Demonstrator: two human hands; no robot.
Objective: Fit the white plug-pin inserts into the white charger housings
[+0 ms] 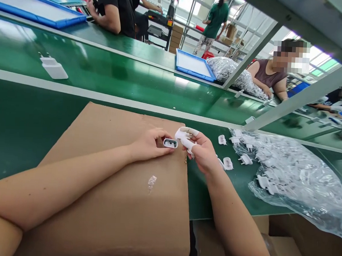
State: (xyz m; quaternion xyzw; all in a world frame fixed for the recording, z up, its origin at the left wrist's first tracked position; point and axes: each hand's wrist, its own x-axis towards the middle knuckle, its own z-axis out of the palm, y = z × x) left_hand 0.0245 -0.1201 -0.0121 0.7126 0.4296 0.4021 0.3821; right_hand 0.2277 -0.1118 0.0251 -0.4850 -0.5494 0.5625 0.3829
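My left hand (155, 144) grips a white charger housing (170, 143) by its sides, its open oval end turned towards me with parts visible inside. Close to its right, my right hand (201, 148), with white covers on the fingertips, pinches a white plug cap (183, 135) with pins. The cap and the housing are apart or barely touching; I cannot tell which. Beneath both hands lies a brown cardboard sheet (112, 201). Loose plug caps (228, 163) rest on the green table just beyond my right wrist.
A clear plastic bag (300, 176) full of white plug caps lies at the right. Behind a pale rail, a green conveyor belt (119, 72) carries a white charger (54, 67). Blue-rimmed trays (195, 64) stand across it, near other people. A slanted metal post (299, 87) rises at right.
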